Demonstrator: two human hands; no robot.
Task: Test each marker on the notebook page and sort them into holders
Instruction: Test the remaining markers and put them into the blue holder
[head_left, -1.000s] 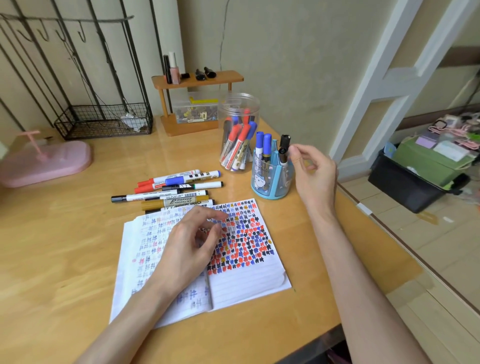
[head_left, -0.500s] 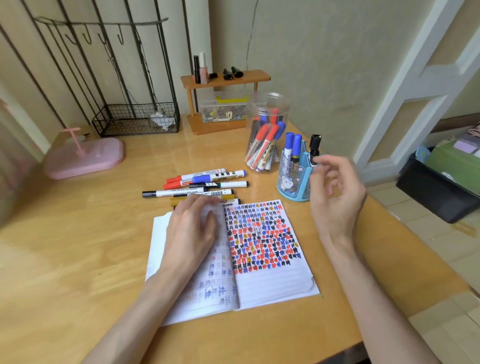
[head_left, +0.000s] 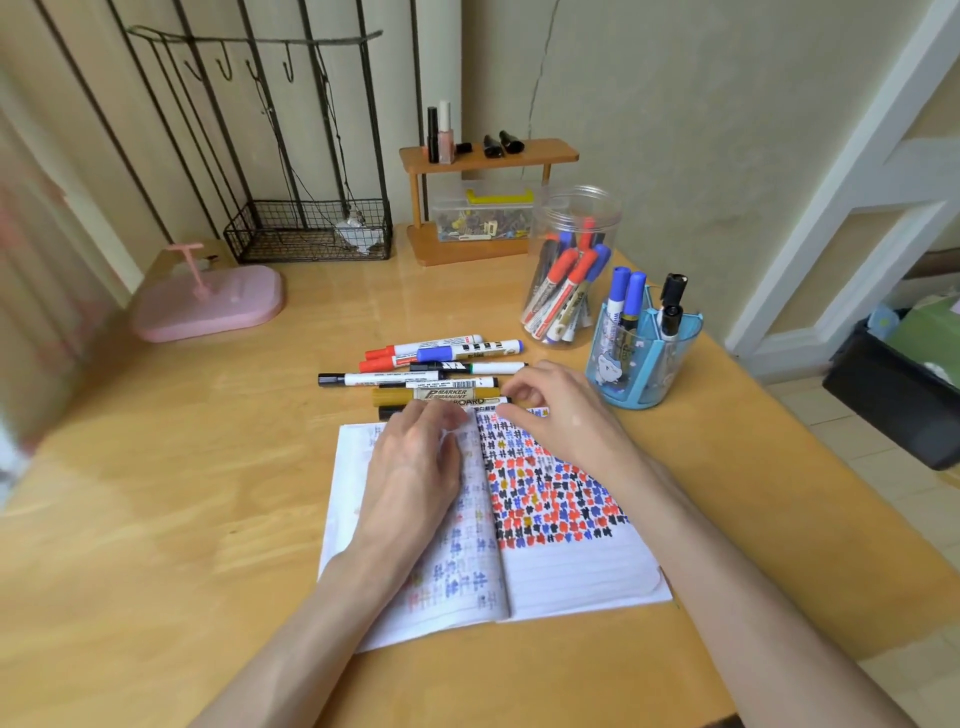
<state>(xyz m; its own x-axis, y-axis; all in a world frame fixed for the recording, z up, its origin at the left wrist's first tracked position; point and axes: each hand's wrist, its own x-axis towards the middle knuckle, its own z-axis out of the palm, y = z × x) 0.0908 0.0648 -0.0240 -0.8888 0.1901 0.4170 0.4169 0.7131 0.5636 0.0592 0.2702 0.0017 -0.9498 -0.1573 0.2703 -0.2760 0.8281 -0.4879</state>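
Observation:
An open notebook (head_left: 571, 571) lies on the wooden table, its right page covered with red, blue and black test marks. My left hand (head_left: 415, 467) rests flat on the left page, holding nothing. Several loose markers (head_left: 441, 353) lie in a row just beyond the notebook. My right hand (head_left: 561, 410) is at their right end. Its thumb and index finger bracket the tip of the nearest whiteboard marker (head_left: 467, 401), which still lies on the table; a grip is not clear. A clear jar (head_left: 571, 208) and a blue holder (head_left: 639, 364) hold sorted markers at the right.
A pink tray (head_left: 208, 306) and a wire basket (head_left: 311, 234) stand at the back left. A small wooden shelf (head_left: 488, 156) with bottles stands over a clear box of clips (head_left: 483, 218). The table's right edge runs close to the blue holder; a black bin (head_left: 893, 395) sits on the floor beyond.
My right hand has left the blue holder and come down to the right end of the loose markers. My left hand has slid up and flattened on the left page.

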